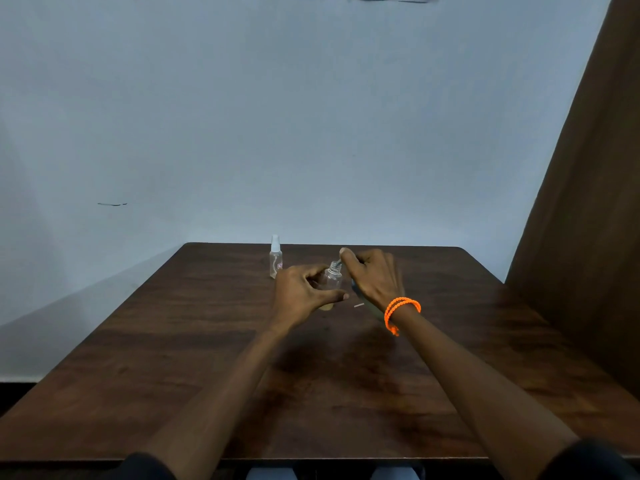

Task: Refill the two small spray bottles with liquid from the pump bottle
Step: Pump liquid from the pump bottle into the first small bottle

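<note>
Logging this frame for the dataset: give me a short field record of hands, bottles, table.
left hand: holds open spray bottle upright on table
right hand: curled over pump nozzle at that bottle's neck; pump bottle mostly hidden
liquid: a little at open bottle's bottom
second spray bottle: capped, upright, behind left hand
right wrist: orange band

both hands (304, 289) (372, 275) raised together, fingers (341, 296) curled.

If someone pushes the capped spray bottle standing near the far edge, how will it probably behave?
The capped spray bottle looks tall and narrow, so it would probably tip rather than slide. It seems clear and mostly empty, so likely light. If it falls, its round body may roll on the table.
</note>
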### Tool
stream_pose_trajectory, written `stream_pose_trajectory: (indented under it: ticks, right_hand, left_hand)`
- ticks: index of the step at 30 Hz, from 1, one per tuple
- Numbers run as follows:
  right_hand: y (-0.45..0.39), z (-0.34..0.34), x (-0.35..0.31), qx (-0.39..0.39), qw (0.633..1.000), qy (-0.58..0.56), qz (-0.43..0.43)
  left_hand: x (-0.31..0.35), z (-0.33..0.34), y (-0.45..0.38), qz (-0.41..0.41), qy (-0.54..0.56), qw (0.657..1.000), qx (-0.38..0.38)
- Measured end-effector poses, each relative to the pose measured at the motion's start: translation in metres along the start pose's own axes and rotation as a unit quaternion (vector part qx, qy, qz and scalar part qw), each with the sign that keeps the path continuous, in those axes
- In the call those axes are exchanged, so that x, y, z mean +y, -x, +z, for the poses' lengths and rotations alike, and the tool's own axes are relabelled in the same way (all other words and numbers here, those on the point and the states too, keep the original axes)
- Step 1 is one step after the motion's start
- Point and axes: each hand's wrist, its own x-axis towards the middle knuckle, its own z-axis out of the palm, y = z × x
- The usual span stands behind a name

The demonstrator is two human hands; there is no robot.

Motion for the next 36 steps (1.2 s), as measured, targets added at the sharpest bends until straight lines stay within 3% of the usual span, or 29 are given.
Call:
stream_pose_trajectory:
  ticks: [19, 36]
  right_hand:
    - [0.006, 0.001, 0.001, -0.014, 0.998, 0.056, -0.021]
    - [0.004, 0.005, 0.002, -0.017, 0.999, 0.029, -0.010]
  left_hand:
    - [-0.003, 0.000, 0.008, -0.026, 0.018, 0.999, -0.027]
    - [-0.012, 0.004, 0.005, -0.033, 0.012, 0.999, -0.030]
